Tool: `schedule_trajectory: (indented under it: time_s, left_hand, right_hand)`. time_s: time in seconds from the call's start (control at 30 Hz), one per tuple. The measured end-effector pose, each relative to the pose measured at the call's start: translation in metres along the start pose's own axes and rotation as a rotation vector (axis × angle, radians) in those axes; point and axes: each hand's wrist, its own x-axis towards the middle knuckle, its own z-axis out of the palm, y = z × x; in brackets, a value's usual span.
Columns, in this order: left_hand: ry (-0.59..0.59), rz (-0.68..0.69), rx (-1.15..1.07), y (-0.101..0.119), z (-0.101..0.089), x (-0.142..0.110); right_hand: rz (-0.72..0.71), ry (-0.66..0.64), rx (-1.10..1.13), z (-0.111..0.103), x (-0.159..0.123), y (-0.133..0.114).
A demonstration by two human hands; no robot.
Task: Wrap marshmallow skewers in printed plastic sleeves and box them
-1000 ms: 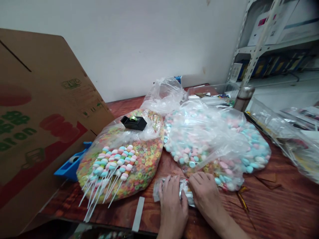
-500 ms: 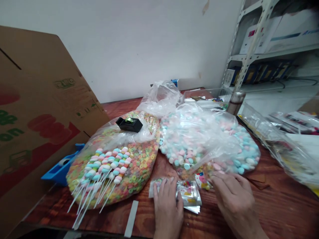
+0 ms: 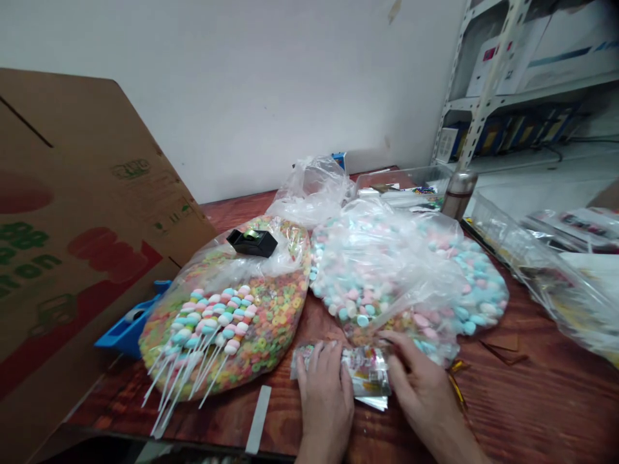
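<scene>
A foil packet [image 3: 366, 368] is lying near the front edge of a wooden bench [image 3: 527, 412], a silver flap [image 3: 371, 403] poking out beneath it. A person's left hand [image 3: 325, 403] is pressing down on its left half, fingers together and thumb against its side, while the right hand [image 3: 420, 380] is curling its fingers over the far end; the view does not show whether they are pinching the foil. Both forearms are angling up from the bottom of the frame. Slick foil could be skidding out if pressure from the two hands turns uneven, and the flap could be slipping free. The right fingers are touching a thin bag of marshmallows [image 3: 411, 270], so a careless pull could be snagging its plastic. To the left, marshmallow skewers [image 3: 207, 328] are lying loose atop a bag of ring cereal [image 3: 261, 316], their sticks overhanging it, and a stray elbow could be sending them off the bench.
</scene>
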Motion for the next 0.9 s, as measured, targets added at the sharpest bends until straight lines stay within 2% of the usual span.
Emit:
schedule_trajectory:
  time_s: [0.07,0.13,0.2,0.23,0.27,0.33,0.37,0.43,0.5,0.63,0.77,0.9]
  left_hand:
    - [0.000,-0.010,-0.043,-0.004,-0.004,0.001]
    - [0.051,0.005,-0.174,0.001,-0.008,-0.001]
    - [0.055,-0.009,-0.465,0.018,-0.011,-0.004]
    - [-0.002,-0.054,-0.680,0.031,-0.011,-0.005]
    - [-0.110,-0.140,-0.928,0.044,-0.011,-0.005]
    - [-0.335,-0.419,-1.456,0.069,-0.010,-0.002]
    - [-0.386,-0.560,-1.672,0.079,-0.010,0.002]
    - [-0.363,-0.773,-1.921,0.090,-0.011,0.012]
    - [-0.257,-0.880,-1.913,0.092,-0.015,0.021]
    - [-0.133,-0.926,-1.689,0.089,-0.022,0.027]
    - [-0.087,-0.887,-1.607,0.089,-0.023,0.020]
    - [-0.127,-0.831,-1.514,0.082,-0.022,0.011]
  right_hand:
    - [0.050,0.212,-0.001,-0.024,0.001,-0.005]
    - [0.165,0.341,0.071,-0.043,0.001,-0.009]
    - [0.284,0.362,0.277,-0.047,-0.001,-0.011]
    - [0.335,0.348,0.413,-0.043,-0.004,-0.011]
    - [0.377,0.326,0.550,-0.037,-0.007,-0.010]
    - [0.436,0.266,0.760,-0.021,-0.014,-0.005]
    - [0.455,0.231,0.814,-0.015,-0.018,-0.002]
    - [0.476,0.166,0.845,-0.007,-0.025,0.003]
    - [0.466,0.119,0.834,-0.009,-0.027,0.004]
    - [0.423,0.049,0.799,-0.020,-0.025,0.000]
    - [0.448,-0.043,0.753,-0.021,-0.024,-0.003]
    - [0.358,-0.125,0.580,-0.020,-0.030,-0.001]
